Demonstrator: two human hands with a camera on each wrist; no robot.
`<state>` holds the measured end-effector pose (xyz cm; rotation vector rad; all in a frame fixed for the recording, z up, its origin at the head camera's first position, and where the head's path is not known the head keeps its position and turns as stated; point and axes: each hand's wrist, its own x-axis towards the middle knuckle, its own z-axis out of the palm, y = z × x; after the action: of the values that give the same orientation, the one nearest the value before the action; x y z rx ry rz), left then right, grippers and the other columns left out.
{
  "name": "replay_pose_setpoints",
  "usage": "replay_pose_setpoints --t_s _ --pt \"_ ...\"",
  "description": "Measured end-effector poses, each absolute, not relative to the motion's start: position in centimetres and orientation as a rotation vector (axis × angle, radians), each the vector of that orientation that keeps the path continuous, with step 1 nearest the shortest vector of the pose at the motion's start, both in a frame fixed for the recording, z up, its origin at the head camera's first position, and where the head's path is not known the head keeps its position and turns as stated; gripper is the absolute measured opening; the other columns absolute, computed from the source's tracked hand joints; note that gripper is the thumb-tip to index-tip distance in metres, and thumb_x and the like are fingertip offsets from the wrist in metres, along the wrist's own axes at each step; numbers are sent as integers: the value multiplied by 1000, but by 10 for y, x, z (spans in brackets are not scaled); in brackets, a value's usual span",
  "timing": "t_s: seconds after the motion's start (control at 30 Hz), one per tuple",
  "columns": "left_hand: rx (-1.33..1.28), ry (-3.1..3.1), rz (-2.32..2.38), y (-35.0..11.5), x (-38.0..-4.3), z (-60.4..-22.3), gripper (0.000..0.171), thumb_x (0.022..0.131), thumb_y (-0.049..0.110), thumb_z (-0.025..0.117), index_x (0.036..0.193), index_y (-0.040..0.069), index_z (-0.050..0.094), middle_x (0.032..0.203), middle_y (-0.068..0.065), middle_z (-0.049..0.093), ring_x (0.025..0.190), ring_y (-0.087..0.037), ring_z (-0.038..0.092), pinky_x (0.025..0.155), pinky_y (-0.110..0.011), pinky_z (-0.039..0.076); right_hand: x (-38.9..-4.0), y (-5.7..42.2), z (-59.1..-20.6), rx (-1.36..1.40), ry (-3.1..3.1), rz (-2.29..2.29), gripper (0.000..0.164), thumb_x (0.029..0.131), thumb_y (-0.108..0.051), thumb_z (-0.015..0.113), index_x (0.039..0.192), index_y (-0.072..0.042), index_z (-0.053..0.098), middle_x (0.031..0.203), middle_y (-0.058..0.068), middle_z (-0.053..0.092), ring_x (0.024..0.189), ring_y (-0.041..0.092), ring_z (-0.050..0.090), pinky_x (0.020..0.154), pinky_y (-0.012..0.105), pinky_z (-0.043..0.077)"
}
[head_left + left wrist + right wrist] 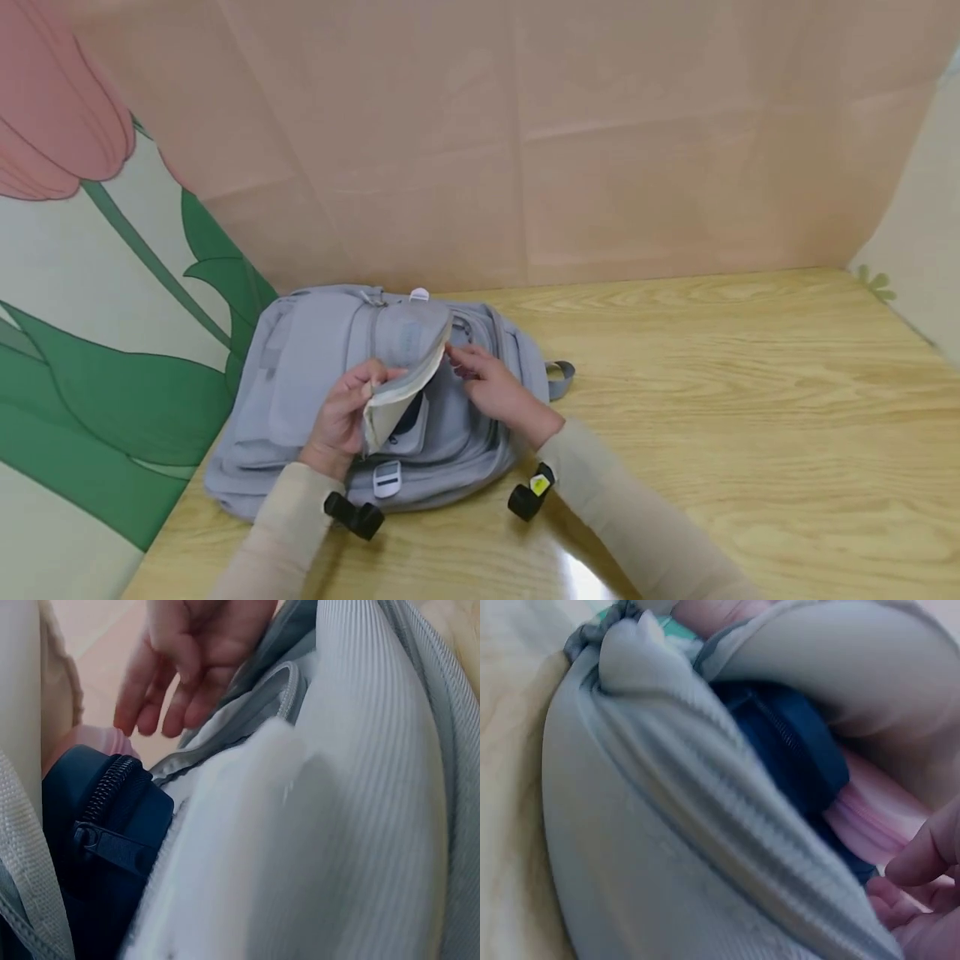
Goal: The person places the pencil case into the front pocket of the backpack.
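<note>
A grey backpack [307, 358] lies on the table, with the flap [386, 417] of its front pocket lifted. My left hand [339, 417] pinches the edge of that flap. By the flap's far end is my right hand [495, 387], its fingers loosely bent at the pocket opening; in the left wrist view these fingers [184, 697] hold nothing. Inside the pocket sits a dark blue zipped case [97, 832], with a pink item [870, 806] beside it. Only part of the pink item shows, so its kind is unclear.
The wooden table [735, 400] extends to the right of the backpack. Behind it hangs a pinkish-brown sheet [525, 150], and a flower-patterned wall [112, 333] stands close on the left. A grey strap loop [561, 379] sticks out from the backpack's right end.
</note>
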<state>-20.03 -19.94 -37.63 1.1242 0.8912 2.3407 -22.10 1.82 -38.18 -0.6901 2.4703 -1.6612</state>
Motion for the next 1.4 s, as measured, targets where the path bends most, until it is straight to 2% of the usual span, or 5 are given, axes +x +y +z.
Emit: replay_pose_setpoints --t_s 0.47,0.87,1.13,1.23,1.4 --pt "1119 1701 2115 -187 -195 -366 18 95 2 45 90 13 59 116 0 64 111 -13 55 91 -22 43 -203 69 -367 -550 2433 -1726 51 85 6 45 136 3 41 125 23 51 113 33 51 97 46 40" --pt "1202 2786 1150 -151 -165 -358 11 94 10 53 83 13 51 119 -10 62 120 -25 52 83 -33 49 -193 141 -346 -564 2603 -1518 45 90 -3 51 134 3 43 126 24 51 113 35 50 94 49 42" --pt "1281 2896 1139 -147 -173 -334 6 91 7 56 85 8 57 112 -15 64 107 -29 59 84 -40 49 -197 164 -325 -714 2786 -1089 46 92 -16 56 134 0 45 129 22 49 114 36 48 92 49 43" --pt "1271 3039 940 -141 -182 -317 11 90 10 57 97 1 59 117 -19 60 112 -32 56 92 -43 45 -202 165 -307 -804 2887 -852 52 91 -23 58 136 -1 42 134 25 43 121 41 42 97 56 36" --pt "898 3067 454 -121 -196 -288 64 93 40 51 140 0 33 149 -22 23 139 -36 17 110 -56 11 -210 158 -283 -821 2967 -526 72 88 -45 57 143 -6 32 148 26 22 133 49 18 102 66 19"
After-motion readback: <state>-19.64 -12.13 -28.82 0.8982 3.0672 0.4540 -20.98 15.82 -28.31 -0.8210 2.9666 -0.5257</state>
